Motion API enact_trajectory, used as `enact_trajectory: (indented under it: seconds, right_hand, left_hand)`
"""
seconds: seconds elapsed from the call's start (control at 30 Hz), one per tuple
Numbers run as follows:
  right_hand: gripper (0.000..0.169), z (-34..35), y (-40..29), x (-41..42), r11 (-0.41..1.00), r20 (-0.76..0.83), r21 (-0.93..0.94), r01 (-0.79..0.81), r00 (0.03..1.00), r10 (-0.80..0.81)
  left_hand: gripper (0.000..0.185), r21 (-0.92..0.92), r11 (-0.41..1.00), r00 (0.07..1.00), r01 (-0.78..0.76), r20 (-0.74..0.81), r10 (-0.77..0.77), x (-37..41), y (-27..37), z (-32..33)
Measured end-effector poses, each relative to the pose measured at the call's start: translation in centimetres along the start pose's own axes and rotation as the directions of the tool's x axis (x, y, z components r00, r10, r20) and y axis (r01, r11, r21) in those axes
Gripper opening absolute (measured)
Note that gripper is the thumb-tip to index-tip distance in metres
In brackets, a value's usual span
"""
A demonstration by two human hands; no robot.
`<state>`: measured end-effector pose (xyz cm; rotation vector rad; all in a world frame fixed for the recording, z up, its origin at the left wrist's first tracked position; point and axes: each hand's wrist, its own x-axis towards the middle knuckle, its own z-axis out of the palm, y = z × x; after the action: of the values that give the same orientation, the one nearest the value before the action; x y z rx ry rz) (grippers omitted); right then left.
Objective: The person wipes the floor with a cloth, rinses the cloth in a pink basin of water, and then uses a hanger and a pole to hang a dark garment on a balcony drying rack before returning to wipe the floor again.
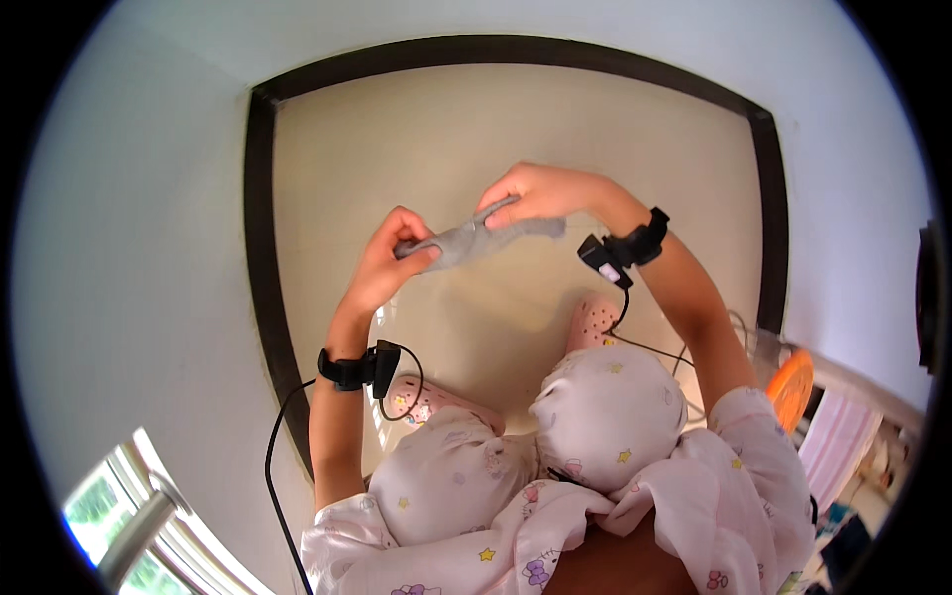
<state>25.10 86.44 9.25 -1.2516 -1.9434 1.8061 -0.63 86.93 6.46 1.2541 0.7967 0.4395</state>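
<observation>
A grey piece of knitted fabric, which looks like a sock (pixel 465 244), is stretched between my two hands above the floor. My left hand (pixel 398 253) pinches its left end, thumb in front and fingers curled behind. Further along the upper edge, my right hand (pixel 532 195) grips the cloth between thumb and fingers. A loose end of the fabric hangs out to the right below that hand. Each wrist wears a black strap carrying a small black device with a cable, on the left (pixel 361 370) and on the right (pixel 625 249).
Glossy beige floor tiles (pixel 416 134) meet white walls along a dark skirting board (pixel 506 50). Pink clogs (pixel 593 320) are on my feet, below my bent knees. At right stands an orange round object (pixel 790 387) near striped cloth (pixel 840 439). A window (pixel 111 506) with a metal rail is lower left.
</observation>
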Motion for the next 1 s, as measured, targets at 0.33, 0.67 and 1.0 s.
enact_trajectory:
  seconds: [0.33,0.67,1.0]
  right_hand:
    - [0.032,2.2,5.7,0.0,0.988,-0.142,0.019,0.152,0.979,-0.148]
    - [0.021,3.1,7.1,-1.1,0.895,-0.296,-0.442,0.06,0.932,-0.209]
    - [0.018,1.8,8.6,-0.8,0.98,-0.38,-0.199,-0.002,0.922,-0.075]
  left_hand:
    - [0.021,0.255,0.929,0.87,0.266,-0.479,-0.118,-8.4,-6.3,1.6]
    - [0.053,0.88,0.103,0.854,0.464,-0.475,0.214,-10.4,-16.8,-2.0]
    - [0.056,0.699,0.35,0.618,0.624,-0.715,0.328,-1.3,-21.3,-13.2]
